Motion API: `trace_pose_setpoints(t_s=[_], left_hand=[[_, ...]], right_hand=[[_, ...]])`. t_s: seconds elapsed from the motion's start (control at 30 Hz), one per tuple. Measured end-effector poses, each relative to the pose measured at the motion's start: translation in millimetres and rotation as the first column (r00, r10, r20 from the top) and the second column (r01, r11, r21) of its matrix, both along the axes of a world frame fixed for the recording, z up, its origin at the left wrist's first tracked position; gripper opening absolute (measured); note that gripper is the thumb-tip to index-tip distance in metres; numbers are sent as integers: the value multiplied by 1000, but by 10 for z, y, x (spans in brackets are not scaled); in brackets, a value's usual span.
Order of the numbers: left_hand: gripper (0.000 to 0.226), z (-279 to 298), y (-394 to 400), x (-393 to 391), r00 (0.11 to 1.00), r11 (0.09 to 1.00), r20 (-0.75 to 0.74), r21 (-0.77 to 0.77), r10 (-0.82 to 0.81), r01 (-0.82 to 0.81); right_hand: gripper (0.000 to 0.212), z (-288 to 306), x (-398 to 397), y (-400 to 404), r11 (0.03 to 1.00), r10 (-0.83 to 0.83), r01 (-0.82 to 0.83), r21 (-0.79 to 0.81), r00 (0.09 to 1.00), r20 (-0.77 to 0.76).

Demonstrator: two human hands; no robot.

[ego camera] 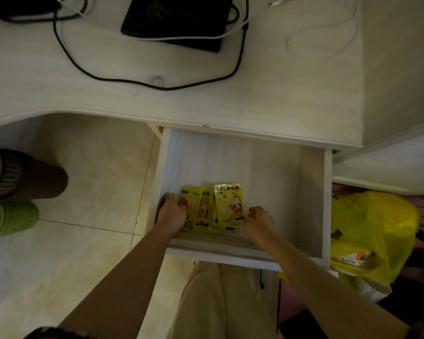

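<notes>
Hands apart in the drawer [311, 192]: left hand [170, 211] grips the yellow packets [220, 206] from 9 o'clock. Right hand [261, 220] sits curled at their 3 o'clock edge, can't tell if it's gripping.

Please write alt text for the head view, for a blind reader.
A person's left hand and right hand hold yellow packets at the front of an open white drawer under a desk. A yellow bag sits right of the drawer.
</notes>
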State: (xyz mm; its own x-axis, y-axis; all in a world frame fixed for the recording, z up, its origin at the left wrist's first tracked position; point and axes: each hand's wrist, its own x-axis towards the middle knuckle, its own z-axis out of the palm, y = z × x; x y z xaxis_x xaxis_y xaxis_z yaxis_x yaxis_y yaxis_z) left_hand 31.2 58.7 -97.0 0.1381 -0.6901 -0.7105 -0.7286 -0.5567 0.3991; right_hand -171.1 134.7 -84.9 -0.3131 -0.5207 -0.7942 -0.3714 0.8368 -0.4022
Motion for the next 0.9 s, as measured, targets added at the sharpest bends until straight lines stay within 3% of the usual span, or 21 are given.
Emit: trace_pose_setpoints(t_s=[0.2, 0.3, 0.53, 0.7, 0.9], left_hand=[[27, 457, 194, 95, 993, 990, -35, -80, -115, 112], [24, 784, 371, 185, 994, 979, -45, -183, -99, 89], [20, 1418, 928, 565, 998, 917, -52, -393, 44, -60], [23, 1601, 1259, 1010, 979, 886, -1, -424, 205, -187], [24, 1663, 1449, 1790, 940, 845, 71, -465, 335, -265]], right_hand=[[41, 437, -6, 124, 978, 186, -190, -89, 981, -50], [37, 707, 92, 148, 928, 318, -335, -165, 941, -119], [36, 1174, 585, 133, 728, 572, -626, -280, 779, -256], [39, 1404, 1182, 37, 530, 732, -802, -275, 597, -330], [36, 1552, 2085, -112, 332, 825, -894, -301, 429, -367]])
